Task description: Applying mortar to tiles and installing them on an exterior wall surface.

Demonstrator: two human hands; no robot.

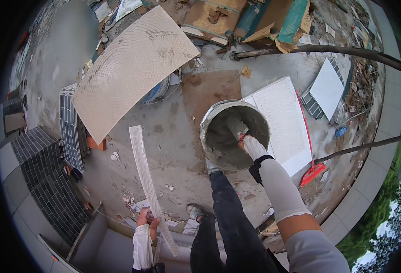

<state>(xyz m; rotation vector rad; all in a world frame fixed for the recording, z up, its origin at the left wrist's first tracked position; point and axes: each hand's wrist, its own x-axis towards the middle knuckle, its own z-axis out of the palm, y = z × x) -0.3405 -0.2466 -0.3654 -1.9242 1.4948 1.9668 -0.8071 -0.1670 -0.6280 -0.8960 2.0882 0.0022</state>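
Note:
My right hand (247,144) reaches into a round bucket (224,157) of grey mortar at the centre, closed on the red handle of a trowel (234,124) whose blade lies inside the bucket. At the lower left, my left hand (147,222) grips a long, narrow, pale textured strip (142,161) near its lower part. The strip points up and slightly left, away from me. A large beige patterned tile (134,68) lies at the upper left, partly over a blue round container (154,93). My legs and feet show below the bucket.
Large white boards (289,118) lie right of the bucket beside a red tool (311,173). Dark brick-pattern tiles (50,186) are stacked at left, a white square tile (325,88) at right. Torn cardboard (269,25) lies at top. Two dark poles (369,145) cross the right side.

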